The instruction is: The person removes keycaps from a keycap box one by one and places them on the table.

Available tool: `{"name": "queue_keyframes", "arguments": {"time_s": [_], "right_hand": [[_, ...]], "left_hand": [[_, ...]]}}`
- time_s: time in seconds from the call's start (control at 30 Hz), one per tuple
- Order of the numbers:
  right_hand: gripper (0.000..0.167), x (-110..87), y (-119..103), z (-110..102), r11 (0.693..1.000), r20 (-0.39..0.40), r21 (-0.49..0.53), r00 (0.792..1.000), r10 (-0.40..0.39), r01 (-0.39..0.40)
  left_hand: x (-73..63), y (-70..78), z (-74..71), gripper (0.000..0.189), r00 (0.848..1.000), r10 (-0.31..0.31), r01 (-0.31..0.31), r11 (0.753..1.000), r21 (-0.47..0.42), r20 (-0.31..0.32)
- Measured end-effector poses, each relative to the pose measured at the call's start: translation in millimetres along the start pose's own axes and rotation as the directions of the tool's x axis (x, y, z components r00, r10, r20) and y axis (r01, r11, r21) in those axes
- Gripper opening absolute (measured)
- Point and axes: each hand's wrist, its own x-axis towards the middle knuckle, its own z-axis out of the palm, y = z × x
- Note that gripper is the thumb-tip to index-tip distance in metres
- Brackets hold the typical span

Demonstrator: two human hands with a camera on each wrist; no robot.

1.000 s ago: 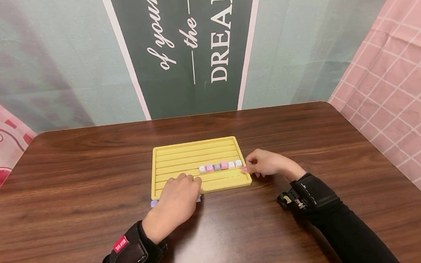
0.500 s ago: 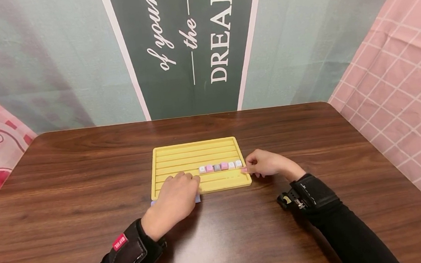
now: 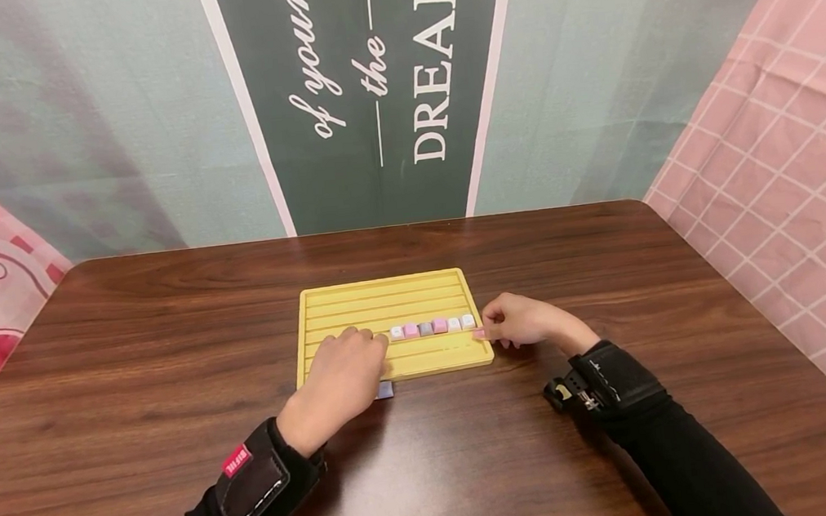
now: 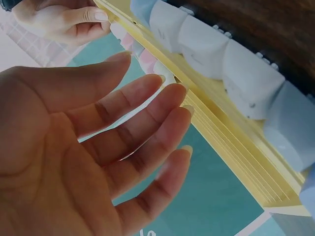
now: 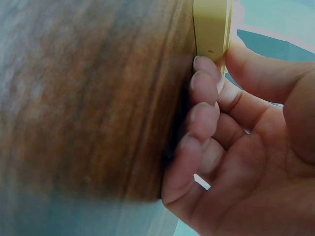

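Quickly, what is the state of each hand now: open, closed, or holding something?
Left hand: open, holding nothing.
Right hand: closed, pinching the right edge of the yellow grooved tray.

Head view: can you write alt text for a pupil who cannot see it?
A person's right hand grips the right edge of a yellow ridged tray, while the left hand hangs over its near left part. A row of six small white, pink and grey blocks sits in the tray, which lies on a brown table.
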Motion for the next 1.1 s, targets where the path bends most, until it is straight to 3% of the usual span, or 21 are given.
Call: {"name": "queue_keyframes", "arguments": {"time_s": [0.43,0.63,0.9,1.1], "right_hand": [[0.028,-1.6,-1.5,0.0,1.0,0.004,0.001,1.0,0.027,-0.027],[0.028,-1.5,-1.5,0.0,0.999,0.007,0.01,0.999,0.043,-0.043],[0.027,-1.4,-3.2,-0.1,0.998,0.01,0.016,0.998,0.059,-0.059],[0.027,-1.3,-2.4,-0.1,0.998,0.016,0.038,0.999,0.052,-0.052]], "left_hand": [[9.7,0.6,-3.4,0.013,1.0,-0.016,0.016,0.999,0.028,0.002],[15.9,-0.8,-3.7,0.003,0.998,-0.035,0.033,0.999,0.036,0.058],[21.8,-7.0,-4.2,0.012,0.99,-0.067,0.064,0.997,0.031,0.122],[25.1,-9.7,-2.4,0.013,0.988,-0.072,0.068,0.997,0.031,0.137]]}}
